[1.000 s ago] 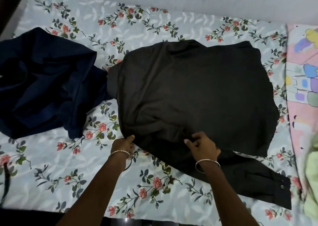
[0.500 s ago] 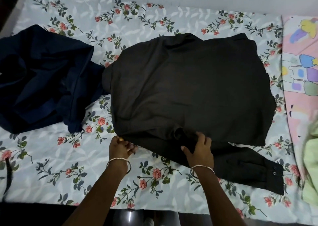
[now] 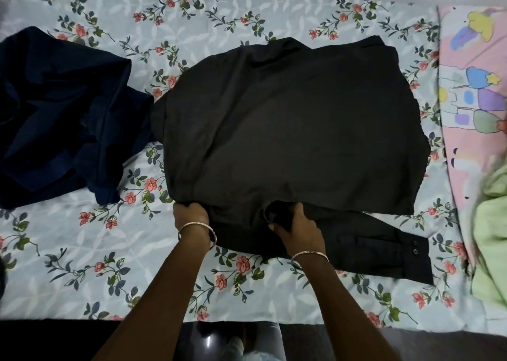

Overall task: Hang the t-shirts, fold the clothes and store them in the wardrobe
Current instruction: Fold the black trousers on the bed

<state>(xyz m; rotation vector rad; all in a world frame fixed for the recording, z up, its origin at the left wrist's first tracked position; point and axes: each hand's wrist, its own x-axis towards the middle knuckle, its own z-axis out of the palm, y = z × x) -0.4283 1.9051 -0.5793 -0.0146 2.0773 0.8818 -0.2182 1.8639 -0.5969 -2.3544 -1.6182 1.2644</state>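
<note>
**Both hands taking up the shirt's near edge for a fold**

The person is working on the folding part of the task. The shirt (image 3: 288,127) is lying spread on the bed (image 3: 68,251), roughly mid-sheet, with one sleeve (image 3: 384,248) running across beneath its near edge and ending in a buttoned cuff at the right.

The left hand (image 3: 190,213) is gripping the near left corner, knuckles up and fingers curled under the cloth. The right hand (image 3: 297,229) is holding a bunched pucker further along the same edge, fingers closed into the fabric and thumb sticking out to the left. Neither hand is lifting the cloth clear of the sheet yet.

Judging from this, the shirt is only partly folded, and hanging and storing are still to come. The next move is probably raising this edge and carrying it away toward the far side. That calls for both hands rising evenly so the soft cloth is not skewing, and for keeping the sleeve tucked in, not trailing out.

A navy garment (image 3: 60,119) is lying crumpled to the left, touching the shirt's left side. A pink printed cloth (image 3: 472,86) and a green cloth (image 3: 491,237) are lying along the right.

Compared with a second ago, the left hand has gone from touching the corner to closing round it. The right hand lay flatter on the cloth half a second ago and is now digging into the pucker. The shirt itself is lying where it was. The view has shifted a little, so the shirt is sitting higher in the picture.
</note>
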